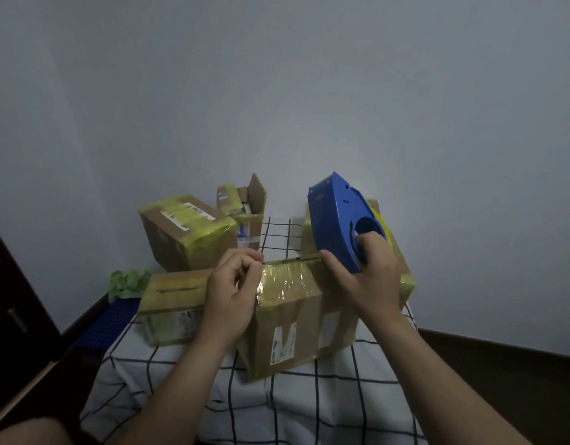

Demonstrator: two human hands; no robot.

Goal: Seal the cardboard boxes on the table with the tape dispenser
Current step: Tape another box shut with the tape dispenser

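Head view: the right hand [368, 277] grips the dispenser [336, 220], fingers hooked through its round hub opening and thumb stretched along its lower edge. The dispenser is held tilted, nose up and away, just above the right end of the front box [296, 319], which stands on the table [309, 412]. A yellow roll [382, 223] shows behind the blue shell.

The left hand [233, 284] is curled against the box's top left corner, thumb and forefinger together at the glossy tape [286, 281] there. Whether they pinch a loose tape end I cannot tell.

The coming move likely turns on the seam [293, 260]. It runs left to right along the box top, from the left hand's fingertips to the right thumb. The dispenser sits at its right end, so the right hand is nearer; the nose would have to tip down onto the seam.

A left box [172, 292], a back box [187, 232] and a right box [405, 277] carry yellowish tape; an open box [250, 203] stands behind, flaps up.

White labels with blue marks sit on the front box's face and a strip label on the back box; none can be read, and no brand shows on the dispenser
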